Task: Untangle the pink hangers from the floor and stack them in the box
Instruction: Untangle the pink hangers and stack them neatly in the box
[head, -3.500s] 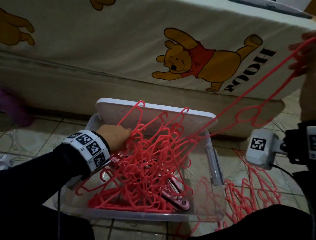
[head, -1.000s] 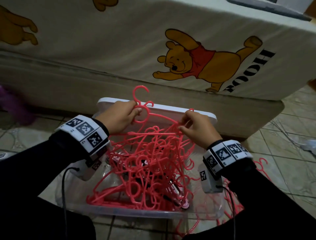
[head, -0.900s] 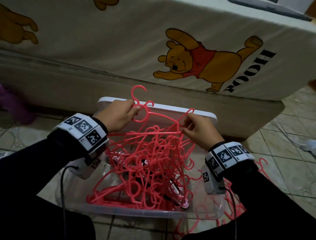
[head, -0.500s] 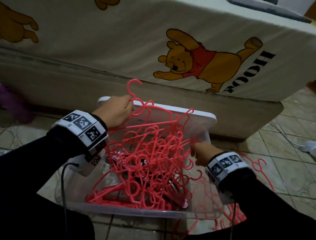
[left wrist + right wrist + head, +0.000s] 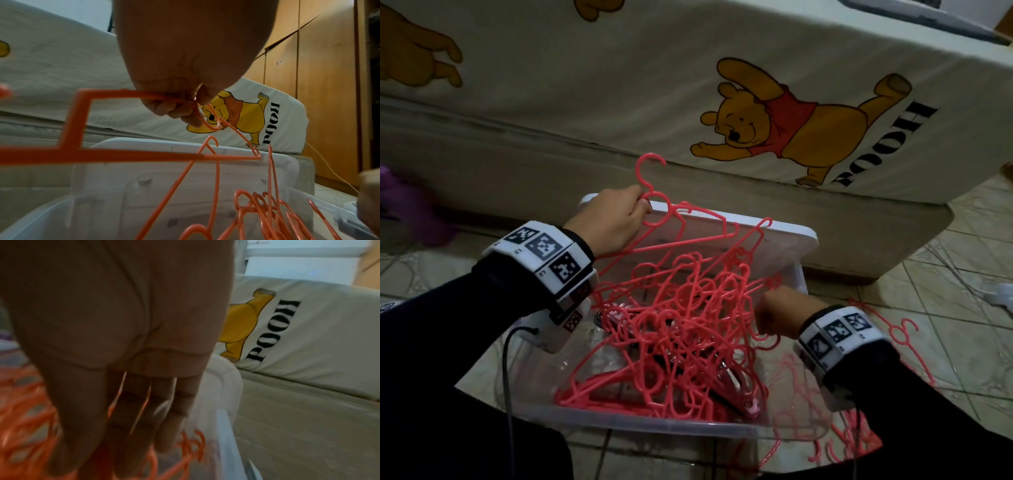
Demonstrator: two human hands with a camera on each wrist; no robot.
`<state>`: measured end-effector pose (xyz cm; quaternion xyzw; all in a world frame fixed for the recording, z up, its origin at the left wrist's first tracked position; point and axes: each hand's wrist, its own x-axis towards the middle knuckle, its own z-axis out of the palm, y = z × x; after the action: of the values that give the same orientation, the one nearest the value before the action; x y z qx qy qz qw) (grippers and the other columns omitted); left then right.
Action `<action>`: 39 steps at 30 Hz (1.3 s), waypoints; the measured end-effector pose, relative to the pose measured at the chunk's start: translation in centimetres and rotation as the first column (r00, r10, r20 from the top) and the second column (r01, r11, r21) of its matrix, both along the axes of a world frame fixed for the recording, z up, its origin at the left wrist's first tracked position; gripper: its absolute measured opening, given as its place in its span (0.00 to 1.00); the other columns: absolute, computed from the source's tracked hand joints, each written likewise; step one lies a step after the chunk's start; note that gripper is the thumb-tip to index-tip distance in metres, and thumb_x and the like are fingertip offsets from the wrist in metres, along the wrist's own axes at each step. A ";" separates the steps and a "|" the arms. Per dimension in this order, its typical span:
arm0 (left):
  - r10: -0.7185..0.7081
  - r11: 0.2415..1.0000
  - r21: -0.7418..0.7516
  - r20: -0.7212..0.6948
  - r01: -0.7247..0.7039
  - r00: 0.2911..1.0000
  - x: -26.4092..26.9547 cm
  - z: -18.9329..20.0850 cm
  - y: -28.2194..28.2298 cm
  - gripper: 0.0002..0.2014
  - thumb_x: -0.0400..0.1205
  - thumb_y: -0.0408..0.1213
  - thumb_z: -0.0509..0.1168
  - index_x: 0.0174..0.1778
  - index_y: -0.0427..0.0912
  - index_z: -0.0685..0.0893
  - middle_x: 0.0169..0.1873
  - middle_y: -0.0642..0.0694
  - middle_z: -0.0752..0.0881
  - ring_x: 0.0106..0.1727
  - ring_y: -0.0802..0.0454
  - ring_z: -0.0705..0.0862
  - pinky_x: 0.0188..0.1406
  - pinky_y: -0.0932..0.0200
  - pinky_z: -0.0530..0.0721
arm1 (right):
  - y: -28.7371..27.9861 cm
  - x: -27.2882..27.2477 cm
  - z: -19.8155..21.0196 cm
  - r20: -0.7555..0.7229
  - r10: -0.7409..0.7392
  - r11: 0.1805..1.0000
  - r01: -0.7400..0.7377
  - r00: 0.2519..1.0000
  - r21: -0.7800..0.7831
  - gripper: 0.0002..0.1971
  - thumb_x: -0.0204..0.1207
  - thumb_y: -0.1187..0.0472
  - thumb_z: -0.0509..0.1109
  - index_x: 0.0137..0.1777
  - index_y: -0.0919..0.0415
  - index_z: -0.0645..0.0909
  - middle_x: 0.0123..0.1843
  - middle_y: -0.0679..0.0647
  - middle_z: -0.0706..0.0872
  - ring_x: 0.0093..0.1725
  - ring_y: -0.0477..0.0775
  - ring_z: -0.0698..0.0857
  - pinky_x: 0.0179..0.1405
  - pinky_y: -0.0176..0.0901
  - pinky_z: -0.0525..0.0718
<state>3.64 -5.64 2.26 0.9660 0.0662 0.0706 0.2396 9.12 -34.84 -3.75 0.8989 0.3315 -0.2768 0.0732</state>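
Note:
A clear plastic box (image 5: 654, 423) on the tiled floor holds a tangled heap of pink hangers (image 5: 678, 335). My left hand (image 5: 642, 205) pinches one pink hanger (image 5: 654, 210) at the ring below its hook and holds it above the heap; the left wrist view shows the fingers (image 5: 180, 112) curled round that neck. My right hand (image 5: 767, 322) hangs low over the right side of the heap. In the right wrist view its fingers (image 5: 131, 426) point down, fairly straight and blurred, just above the hangers (image 5: 191, 447). More pink hangers (image 5: 859, 442) lie on the floor right of the box.
The box's white lid (image 5: 784, 240) leans behind it against a mattress with a bear print (image 5: 791, 130). A purple object (image 5: 407, 205) lies at the far left. A white cable (image 5: 1000, 294) runs over the tiles at right. A wooden wardrobe (image 5: 329, 81) stands beyond.
My right hand let go of the hanger's far shoulder and dropped to the right side of the box. My left hand lifted the hanger a little higher.

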 end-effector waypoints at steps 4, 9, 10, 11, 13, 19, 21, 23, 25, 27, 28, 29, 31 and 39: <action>0.010 0.999 -0.054 0.135 -0.003 0.991 0.1 0.7 0.2 0.12 0.88 0.38 0.53 0.55 0.37 0.80 0.49 0.36 0.87 0.53 0.36 0.84 0.54 0.43 0.79 | 0.0 0.2 4.3 0.022 0.001 0.948 -0.008 1.000 0.317 0.09 0.73 0.66 0.73 0.51 0.55 0.89 0.47 0.49 0.91 0.45 0.41 0.86 0.48 0.30 0.78; 0.040 0.993 -0.117 0.244 -0.012 0.969 0.0 1.2 0.3 0.10 0.88 0.37 0.54 0.52 0.39 0.80 0.44 0.41 0.88 0.48 0.42 0.83 0.47 0.49 0.77 | -0.1 -0.2 7.0 -0.184 -0.112 0.702 0.209 0.977 0.680 0.07 0.77 0.68 0.69 0.48 0.56 0.86 0.33 0.48 0.86 0.29 0.38 0.85 0.30 0.28 0.81; 0.040 0.993 -0.117 0.249 -0.010 0.968 -0.1 1.2 0.3 0.10 0.88 0.37 0.54 0.51 0.39 0.80 0.44 0.42 0.88 0.46 0.44 0.82 0.45 0.51 0.75 | 0.0 -0.4 7.4 -0.275 -0.101 0.637 0.275 0.956 0.720 0.07 0.77 0.69 0.69 0.46 0.57 0.85 0.33 0.50 0.87 0.29 0.41 0.86 0.30 0.33 0.84; 0.035 0.993 -0.115 0.252 -0.006 0.967 -0.1 1.2 0.2 0.09 0.88 0.37 0.54 0.49 0.41 0.79 0.44 0.43 0.87 0.45 0.47 0.81 0.44 0.53 0.73 | 0.3 -0.7 7.6 -0.357 -0.080 0.579 0.335 0.931 0.744 0.07 0.77 0.70 0.68 0.45 0.59 0.84 0.33 0.52 0.88 0.30 0.44 0.86 0.31 0.36 0.86; 0.021 0.994 -0.109 0.258 0.007 0.966 -0.1 1.2 0.1 0.08 0.88 0.37 0.54 0.48 0.44 0.77 0.44 0.43 0.87 0.44 0.49 0.80 0.43 0.56 0.71 | 0.8 -1.2 8.1 -0.468 -0.032 0.516 0.415 0.883 0.749 0.07 0.78 0.71 0.66 0.47 0.62 0.85 0.34 0.52 0.89 0.32 0.45 0.87 0.33 0.34 0.85; 0.026 0.992 -0.126 0.269 0.009 0.963 -0.3 1.4 0.2 0.08 0.88 0.38 0.55 0.48 0.44 0.79 0.42 0.46 0.87 0.45 0.50 0.81 0.43 0.57 0.72 | 2.0 -2.5 9.9 -0.537 0.124 0.456 0.433 0.834 0.777 0.11 0.72 0.73 0.71 0.52 0.63 0.85 0.44 0.59 0.91 0.41 0.52 0.90 0.45 0.38 0.88; 0.027 0.993 -0.116 0.268 0.004 0.963 -0.3 1.4 0.3 0.07 0.87 0.38 0.55 0.47 0.46 0.77 0.41 0.48 0.86 0.43 0.52 0.80 0.41 0.59 0.69 | 2.6 -2.7 10.4 -0.455 0.136 0.389 0.375 0.880 0.841 0.10 0.68 0.68 0.73 0.50 0.65 0.86 0.40 0.57 0.91 0.38 0.50 0.90 0.41 0.35 0.87; 0.026 0.993 -0.117 0.258 0.004 0.966 -0.3 1.3 0.4 0.08 0.87 0.39 0.55 0.47 0.45 0.79 0.41 0.49 0.86 0.43 0.51 0.81 0.42 0.58 0.70 | 3.2 -2.7 10.6 -0.365 0.095 0.299 0.323 0.926 0.898 0.10 0.67 0.66 0.73 0.48 0.65 0.86 0.36 0.54 0.90 0.34 0.48 0.89 0.37 0.35 0.87; 0.006 0.992 -0.123 0.244 0.025 0.970 -0.5 1.3 0.4 0.10 0.87 0.39 0.56 0.51 0.40 0.81 0.42 0.47 0.87 0.46 0.48 0.83 0.44 0.56 0.73 | 3.5 -2.4 10.7 -0.251 0.014 0.247 0.240 0.968 0.939 0.11 0.67 0.63 0.73 0.48 0.64 0.86 0.36 0.52 0.90 0.32 0.46 0.87 0.33 0.36 0.86; -0.035 0.991 -0.115 0.228 0.062 0.973 -0.8 1.3 0.2 0.12 0.87 0.39 0.56 0.53 0.38 0.83 0.45 0.44 0.87 0.50 0.45 0.84 0.47 0.55 0.76 | 3.8 -1.9 10.5 -0.133 -0.075 0.246 0.147 0.988 0.958 0.11 0.67 0.61 0.74 0.49 0.62 0.87 0.38 0.53 0.89 0.32 0.47 0.85 0.31 0.40 0.85; -0.056 0.991 -0.109 0.211 0.080 0.976 -0.9 1.2 0.1 0.12 0.88 0.39 0.56 0.53 0.38 0.84 0.45 0.44 0.87 0.51 0.45 0.84 0.50 0.53 0.77 | 3.9 -1.7 10.5 -0.065 -0.121 0.256 0.094 0.991 0.962 0.10 0.67 0.60 0.75 0.48 0.60 0.87 0.39 0.52 0.88 0.33 0.49 0.84 0.31 0.42 0.85; -0.073 0.990 -0.106 0.186 0.094 0.980 -1.0 1.2 -0.1 0.13 0.88 0.40 0.55 0.54 0.39 0.84 0.46 0.46 0.87 0.53 0.45 0.84 0.53 0.51 0.78 | 4.1 -1.6 10.4 0.005 -0.162 0.264 0.038 0.987 0.964 0.09 0.68 0.60 0.76 0.48 0.59 0.87 0.39 0.51 0.86 0.34 0.51 0.83 0.32 0.44 0.85; -0.101 0.986 -0.117 0.138 0.118 0.985 -1.1 1.2 -0.4 0.13 0.88 0.41 0.54 0.54 0.42 0.84 0.45 0.51 0.85 0.54 0.47 0.84 0.58 0.46 0.78 | 4.5 -1.3 10.5 0.092 -0.209 0.242 -0.040 0.974 0.970 0.08 0.69 0.62 0.77 0.47 0.61 0.88 0.40 0.51 0.85 0.36 0.52 0.83 0.33 0.46 0.85; -0.129 0.982 -0.124 0.132 0.145 0.983 -1.1 1.8 -0.3 0.12 0.88 0.42 0.55 0.56 0.49 0.84 0.43 0.58 0.83 0.53 0.54 0.84 0.59 0.44 0.80 | 5.3 -1.0 11.8 0.242 -0.232 0.086 -0.228 0.942 0.970 0.09 0.72 0.66 0.75 0.52 0.62 0.86 0.42 0.58 0.86 0.36 0.52 0.87 0.36 0.44 0.88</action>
<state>2.55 -5.89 4.06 0.9439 -0.0109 0.1090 0.3116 8.11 -29.58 8.00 0.7416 0.4111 0.1785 -0.4991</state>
